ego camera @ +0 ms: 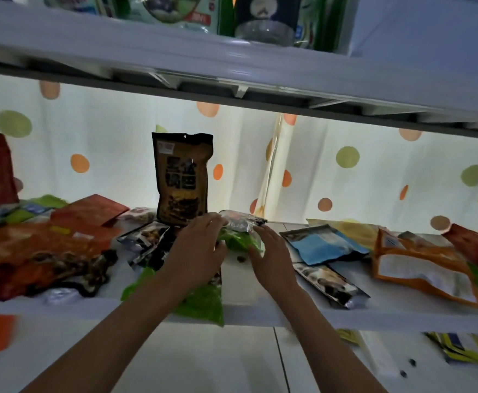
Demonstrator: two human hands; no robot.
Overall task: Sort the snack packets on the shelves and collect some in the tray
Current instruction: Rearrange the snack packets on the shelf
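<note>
Reaching onto the shelf (246, 290), the left hand (200, 245) and right hand (271, 251) flank a green packet (239, 239), fingers nearly straight and loosely spread, touching its sides; whether they grip it, I cannot tell. Just beyond the left fingers stands a brown pouch (182, 177), upright. A clear packet (240, 218) lies just past the fingertips. Right of the right fingers lies a blue packet (324, 243); left of the left fingers, orange packets (42, 248).

We see large dark characters printed on the upright brown snack packet (181, 178), too blurred for us to read. On the other packets we make out no legible text.
</note>
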